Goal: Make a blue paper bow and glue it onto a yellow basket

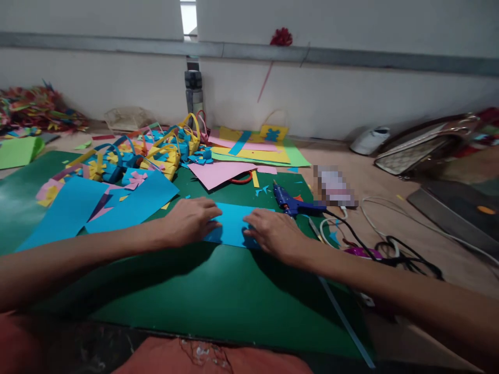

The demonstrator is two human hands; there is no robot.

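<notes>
A blue sheet of paper point(232, 224) lies in front of me on the green cutting mat point(202, 296). My left hand point(194, 221) holds its left end, with the fingers bent onto the paper. At the right end my right hand point(273, 232) grips the same sheet, fingers curled and pointing inward. The paper between the two hands looks flat; its outer edges are partly hidden under them. A blue hot glue gun point(294, 202) rests just beyond my right hand. Two larger blue sheets point(132, 208) lie left of my left hand.
Small paper baskets point(163, 156) with handles crowd the back left. Pink paper point(222, 174) partly covers red-handled scissors point(242, 179). Stacked coloured sheets point(268, 153) lie behind. Cables point(405, 254), a blurred-out phone point(337, 188) and a bag point(424, 143) are at the right.
</notes>
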